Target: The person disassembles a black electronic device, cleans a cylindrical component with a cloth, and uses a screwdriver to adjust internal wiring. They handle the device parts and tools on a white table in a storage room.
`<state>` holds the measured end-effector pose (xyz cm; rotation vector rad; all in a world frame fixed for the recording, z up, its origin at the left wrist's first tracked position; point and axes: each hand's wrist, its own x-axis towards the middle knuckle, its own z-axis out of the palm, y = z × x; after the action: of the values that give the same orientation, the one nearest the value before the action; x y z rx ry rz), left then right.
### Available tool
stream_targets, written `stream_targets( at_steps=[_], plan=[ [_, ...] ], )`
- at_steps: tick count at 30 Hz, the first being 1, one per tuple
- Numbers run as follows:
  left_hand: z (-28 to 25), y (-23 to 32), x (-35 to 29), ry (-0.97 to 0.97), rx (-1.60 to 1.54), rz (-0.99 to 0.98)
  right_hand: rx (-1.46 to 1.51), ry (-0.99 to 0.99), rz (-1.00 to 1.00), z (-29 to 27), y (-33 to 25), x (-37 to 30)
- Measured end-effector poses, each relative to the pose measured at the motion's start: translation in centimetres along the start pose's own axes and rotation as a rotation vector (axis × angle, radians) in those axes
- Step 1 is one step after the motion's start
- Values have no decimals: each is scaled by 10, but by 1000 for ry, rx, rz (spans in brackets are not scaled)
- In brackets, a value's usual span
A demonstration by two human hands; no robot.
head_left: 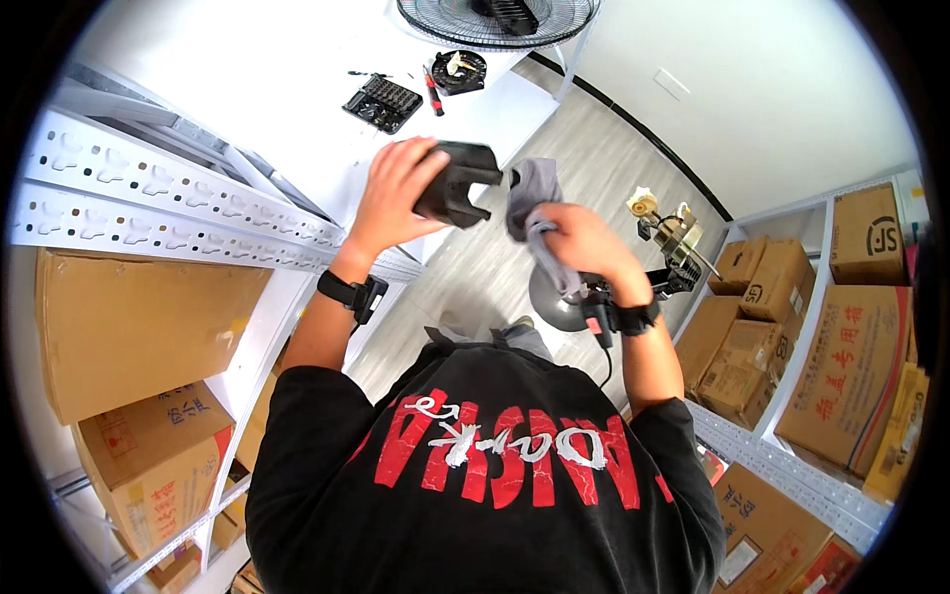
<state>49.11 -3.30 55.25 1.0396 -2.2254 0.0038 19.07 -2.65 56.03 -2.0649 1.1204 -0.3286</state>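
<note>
My left hand (pixel 396 198) is closed around a black plastic housing (pixel 461 180) with a notched, cut-out end. It holds the housing up in front of me, over the edge of the white table. A little to the right, my right hand (pixel 582 238) grips a bunched grey cloth (pixel 537 188); part of it hangs below the fingers. The cloth is close to the housing's notched end, and I cannot tell whether they touch. Beneath my right forearm stands a round grey base (pixel 556 305), partly hidden by the cloth and arm.
On the white table (pixel 247 69) lie a bit set (pixel 383 105), a red-and-black screwdriver (pixel 433 91), a round black part (pixel 459 71) and a wire fan grille (pixel 426 18). An exposed motor assembly (pixel 679 238) stands at right. Shelves with cardboard boxes (pixel 841 366) flank both sides.
</note>
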Motion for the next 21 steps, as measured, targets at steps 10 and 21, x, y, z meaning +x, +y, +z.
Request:
stream_targets(
  at_steps=[10,21],
  plan=[
    [13,6,-1,104,-97,106,217,309,-376,8,-43,11],
    [6,-9,-10,258,-149,14,27,488,-128,-21,-3,-10]
  ],
)
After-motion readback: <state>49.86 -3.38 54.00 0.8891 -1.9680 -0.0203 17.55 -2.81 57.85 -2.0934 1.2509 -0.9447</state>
